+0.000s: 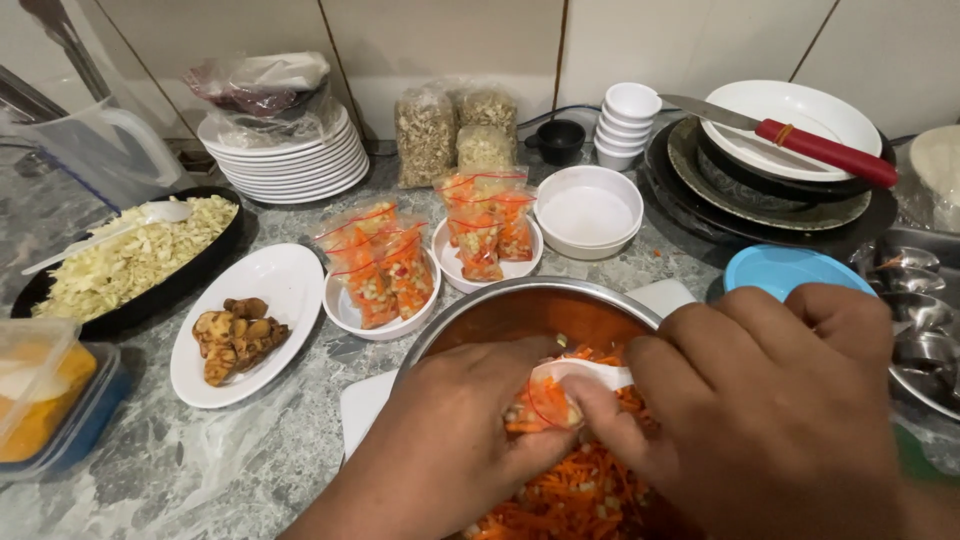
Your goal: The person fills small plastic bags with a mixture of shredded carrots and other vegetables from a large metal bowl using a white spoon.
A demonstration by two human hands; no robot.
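Centrally, near counter's front edge: round steel bowl (520,300) of shredded carrot mix. Left hand (450,450) closed around small clear plastic bag (540,405), over bowl. Right hand (770,400) pinching white plastic spoon (585,374) at bag's mouth. Behind: two white bowls (345,312) of filled bags; oval white plate (275,285); marbled grey counter (220,470).

Stacked plates (290,165), shredded cabbage (135,255), red-handled knife (800,140)

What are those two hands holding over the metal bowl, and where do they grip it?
The left hand holds a small plastic bag around its open top; the right hand grips a white spoon by its handle.
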